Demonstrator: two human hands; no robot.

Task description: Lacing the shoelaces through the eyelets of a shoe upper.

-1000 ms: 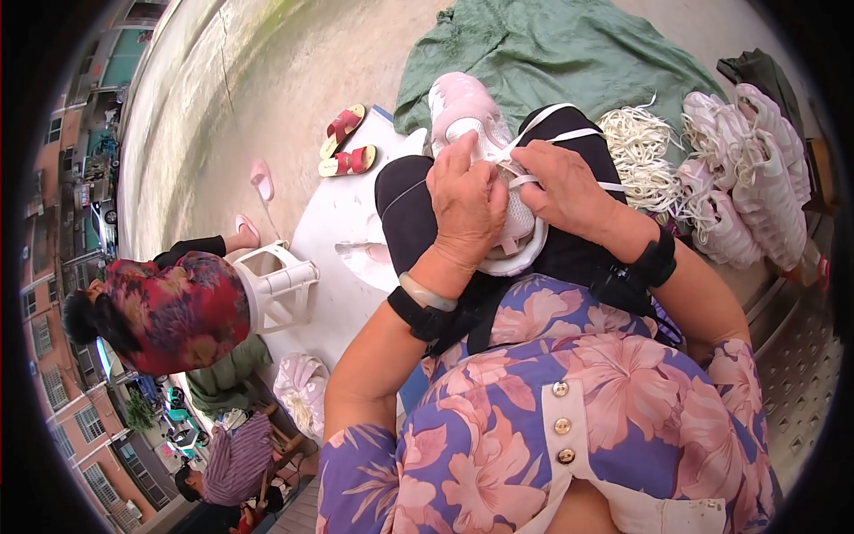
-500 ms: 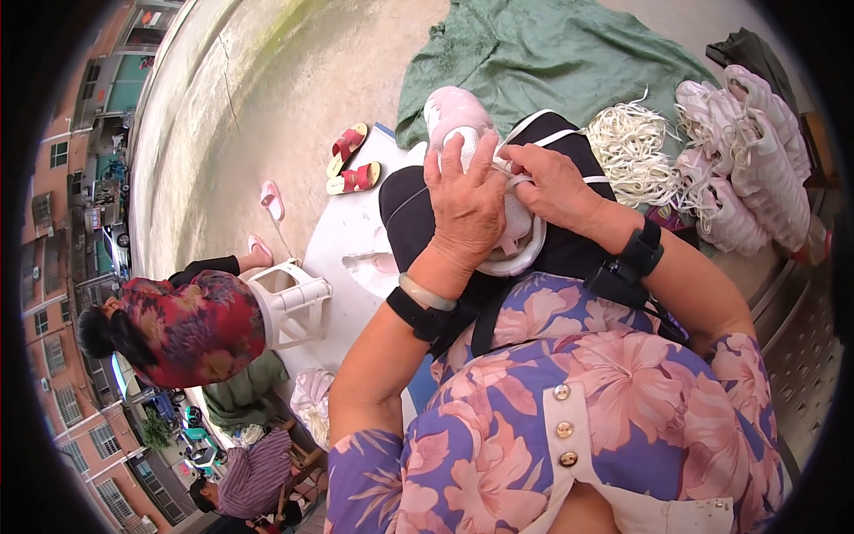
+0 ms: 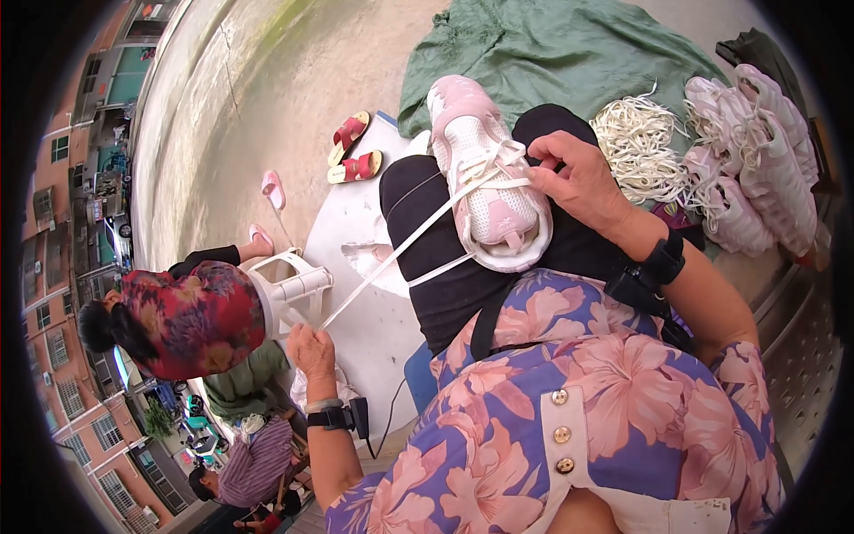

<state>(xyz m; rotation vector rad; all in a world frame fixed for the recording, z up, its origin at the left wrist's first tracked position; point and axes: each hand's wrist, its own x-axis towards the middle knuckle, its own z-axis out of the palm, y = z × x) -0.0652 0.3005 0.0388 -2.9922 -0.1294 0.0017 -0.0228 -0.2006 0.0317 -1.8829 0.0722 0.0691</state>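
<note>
The left hand (image 3: 311, 349) is out to the person's left and low, fingers pinched shut on the end of a white lace (image 3: 400, 247), which runs taut in a straight line up to a pale pink shoe (image 3: 491, 178). The right hand (image 3: 583, 182) lies against the shoe's right side, fingers curled at the eyelets; it seems to grip the lace there, though the fingertips are partly hidden. The two hands are well apart, with the stretched lace between them. A second strand of lace hangs off the shoe's heel side across the thigh.

The shoe rests sole down on the person's lap, on black trousers (image 3: 427, 267), toe pointing away, heel near the flowered blouse (image 3: 569, 392).

Right of the lap lies a heap of loose white laces (image 3: 636, 147), and beyond it a stack of pink shoes (image 3: 747, 151) against the right edge. A green cloth (image 3: 551, 49) is spread on the ground past the toe. To the left is a white tabletop (image 3: 356, 231), a pair of red sandals (image 3: 351, 149) at its far edge, then open concrete ground (image 3: 240, 98). Another person in a red patterned top (image 3: 191, 316) sits low at the left beside a white plastic stool (image 3: 289, 285), close to the left hand.
</note>
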